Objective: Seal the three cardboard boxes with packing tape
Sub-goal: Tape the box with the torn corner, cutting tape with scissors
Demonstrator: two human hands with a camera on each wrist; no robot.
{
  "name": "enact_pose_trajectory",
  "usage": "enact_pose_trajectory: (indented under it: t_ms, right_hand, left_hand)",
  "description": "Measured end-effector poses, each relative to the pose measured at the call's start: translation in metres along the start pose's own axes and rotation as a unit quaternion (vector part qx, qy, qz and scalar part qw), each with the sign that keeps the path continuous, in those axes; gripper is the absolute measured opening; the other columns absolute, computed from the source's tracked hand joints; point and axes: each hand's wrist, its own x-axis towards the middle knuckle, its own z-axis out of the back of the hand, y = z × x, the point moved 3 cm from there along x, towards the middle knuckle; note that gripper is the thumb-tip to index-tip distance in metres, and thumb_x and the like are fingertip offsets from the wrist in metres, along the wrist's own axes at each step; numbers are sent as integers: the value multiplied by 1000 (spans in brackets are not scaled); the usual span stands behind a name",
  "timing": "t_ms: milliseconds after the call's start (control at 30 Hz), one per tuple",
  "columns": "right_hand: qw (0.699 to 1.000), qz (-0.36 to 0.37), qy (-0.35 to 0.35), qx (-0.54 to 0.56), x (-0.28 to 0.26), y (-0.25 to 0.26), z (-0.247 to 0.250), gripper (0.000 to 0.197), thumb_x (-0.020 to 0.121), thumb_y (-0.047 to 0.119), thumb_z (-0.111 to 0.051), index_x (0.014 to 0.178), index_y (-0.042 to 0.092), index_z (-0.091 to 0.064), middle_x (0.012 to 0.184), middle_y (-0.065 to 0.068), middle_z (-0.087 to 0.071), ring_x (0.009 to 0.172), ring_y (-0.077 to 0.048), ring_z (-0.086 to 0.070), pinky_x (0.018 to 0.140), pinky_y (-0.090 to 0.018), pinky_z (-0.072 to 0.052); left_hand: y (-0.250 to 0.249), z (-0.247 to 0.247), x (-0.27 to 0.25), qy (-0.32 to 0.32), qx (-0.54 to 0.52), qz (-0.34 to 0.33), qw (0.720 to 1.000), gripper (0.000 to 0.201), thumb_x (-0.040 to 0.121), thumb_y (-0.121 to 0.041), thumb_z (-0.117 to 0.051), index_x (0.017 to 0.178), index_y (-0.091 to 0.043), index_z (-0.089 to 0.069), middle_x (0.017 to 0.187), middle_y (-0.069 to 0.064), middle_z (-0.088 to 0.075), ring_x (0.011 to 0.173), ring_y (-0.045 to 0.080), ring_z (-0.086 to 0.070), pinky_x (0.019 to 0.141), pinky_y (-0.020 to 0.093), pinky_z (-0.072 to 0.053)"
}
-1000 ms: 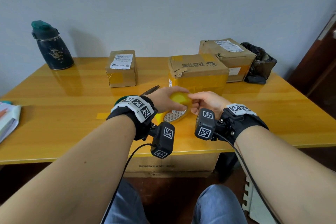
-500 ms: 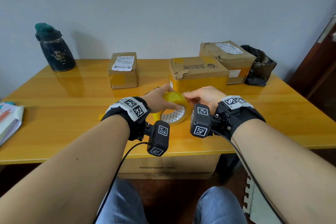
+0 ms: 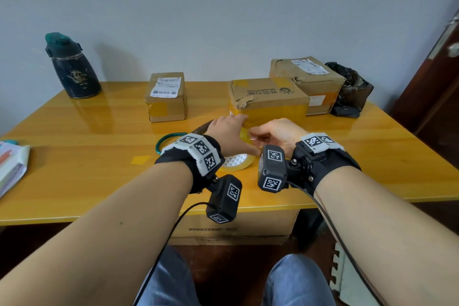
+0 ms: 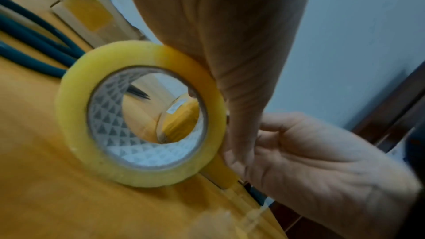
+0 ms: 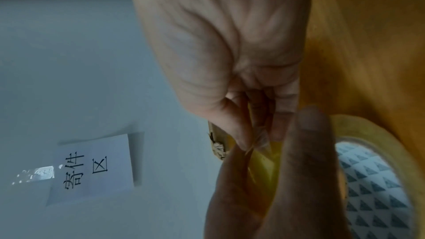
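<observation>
A roll of yellowish packing tape (image 3: 239, 163) (image 4: 140, 114) (image 5: 379, 179) stands on edge on the table's near middle. My left hand (image 3: 227, 131) (image 4: 218, 24) grips it from above, thumb along the rim. My right hand (image 3: 274, 131) (image 5: 230, 61) pinches at the tape's outer layer on top of the roll, thumb against fingertip. The three cardboard boxes sit beyond the hands. The small one (image 3: 167, 95) is at the left. The middle one (image 3: 267, 99) is just behind the roll. The large one (image 3: 306, 79) is at the back right.
Scissors with teal handles (image 3: 169, 143) lie just left of my left wrist. A dark bottle (image 3: 72, 69) stands at the back left, papers (image 3: 12, 166) lie at the left edge, and a black bag (image 3: 350, 89) sits behind the large box. A tape scrap (image 3: 141, 159) lies on the table.
The roll has come down from a tipped, lifted hold to rest on the table. Both hands stay on it, and the right fingers have shifted onto its top.
</observation>
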Motion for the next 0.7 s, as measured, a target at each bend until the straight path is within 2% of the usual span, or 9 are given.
enact_pose_trajectory:
  t_ms: [67,133,233,267,367,400,500,567,700]
  right_hand:
    - [1000,5,6,12,3,-2,-1,17,84,-8,-63,100,-10,-63,77,-14,-60,70,-22,-62,69,-31,-58]
    - [1000,-1,17,19,4,-5,1,10,84,-5,-63,93,-9,-64,80,-14,-62,75,-24,-63,74,-33,-59]
    - [999,-29,27,38,3,-9,5,7,89,1,-60,87,-4,-64,79,-10,-61,70,-19,-61,57,-24,-57]
    - [998,-39,34,47,4,-11,6,9,91,3,-58,86,-1,-64,78,-8,-59,70,-18,-59,59,-24,-56]
    - [993,-67,70,71,5,-17,8,16,94,12,-55,84,6,-65,77,-3,-60,75,-16,-57,85,-28,-46]
    - [991,-71,74,87,5,-19,8,17,95,13,-54,84,6,-65,76,-3,-60,76,-15,-57,88,-29,-44]
    - [981,-84,74,160,4,-22,7,19,96,10,-50,84,5,-64,70,-2,-62,69,-14,-60,81,-29,-46]
    - [974,-87,77,197,2,-24,4,19,96,9,-50,84,4,-64,69,-3,-64,63,-14,-64,81,-28,-48]
    - [962,-68,77,254,3,-28,2,16,95,7,-49,86,4,-62,68,-3,-66,62,-15,-68,74,-27,-56]
  left_hand:
    - [1,-4,0,-16,15,4,1000,80,77,-65,-62,143,-24,-40,143,1,-45,132,23,-37,109,43,-32]
    - [5,-5,-1,-27,2,1,1000,70,78,-65,-61,136,-26,-47,138,0,-50,128,22,-41,106,43,-35]
    - [8,-4,-2,-27,-36,1,999,63,77,-61,-65,128,-26,-53,131,1,-53,123,22,-43,103,43,-39]
    - [9,-4,-3,-27,-42,3,999,61,77,-60,-66,125,-26,-54,129,1,-53,120,21,-44,102,42,-39]
    - [14,-3,-2,-23,-63,12,998,53,78,-54,-69,121,-27,-54,123,0,-54,115,21,-45,99,42,-41]
    - [16,-3,-2,-21,-72,13,997,52,78,-53,-70,120,-27,-55,121,0,-54,114,21,-45,98,43,-42]
    - [22,-2,-2,-10,-101,17,995,50,79,-50,-71,120,-27,-55,118,-1,-53,111,21,-46,97,43,-44]
    - [25,-1,-4,-5,-124,20,992,48,79,-47,-71,120,-27,-55,114,-3,-51,110,21,-47,97,42,-44]
    - [29,1,-8,-3,-179,28,983,44,79,-43,-73,116,-28,-54,113,-1,-55,108,22,-51,94,41,-47]
